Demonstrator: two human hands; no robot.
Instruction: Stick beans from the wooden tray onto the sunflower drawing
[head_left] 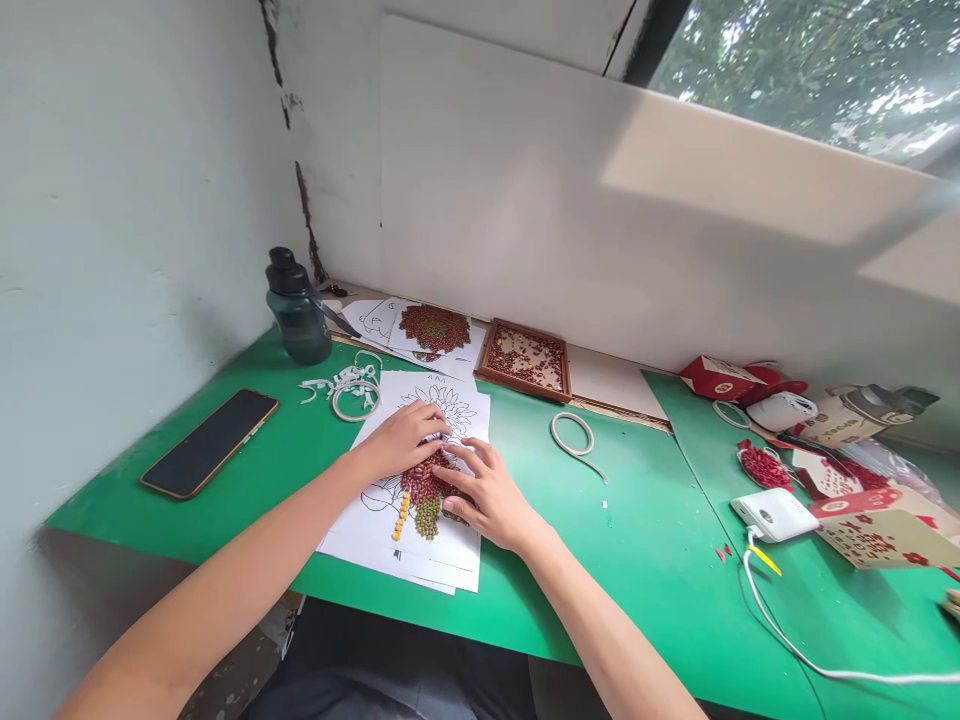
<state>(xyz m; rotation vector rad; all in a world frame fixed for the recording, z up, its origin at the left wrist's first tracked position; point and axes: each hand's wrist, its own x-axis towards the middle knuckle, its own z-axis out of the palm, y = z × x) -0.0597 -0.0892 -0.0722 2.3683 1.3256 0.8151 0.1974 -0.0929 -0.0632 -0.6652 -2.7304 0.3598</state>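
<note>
A sheet of white paper (pixel 457 560) with a black line drawing of a flower lies on top of other sheets. Red beans (pixel 420 480) cover part of the drawing, with green beans (pixel 427 518) below them and a line of yellow kernels (pixel 401 517) down the stem. My left hand (pixel 405 440) rests over the upper edge of the red beans, fingers extended and slightly bent. From the right, my right hand (pixel 487 490) reaches over the beans with its fingers spread, touching or nearly touching them. My fingers hide some of the drawing.
A wooden tray (pixel 480 372) of mixed beans stands behind the paper, beside a bean-covered picture (pixel 435 328). A dark bottle (pixel 300 310), phone (pixel 210 443) and white cord pieces (pixel 356 390) lie left. Rightward are a coiled cord (pixel 574 435), white device (pixel 776 515) and red boxes (pixel 724 378).
</note>
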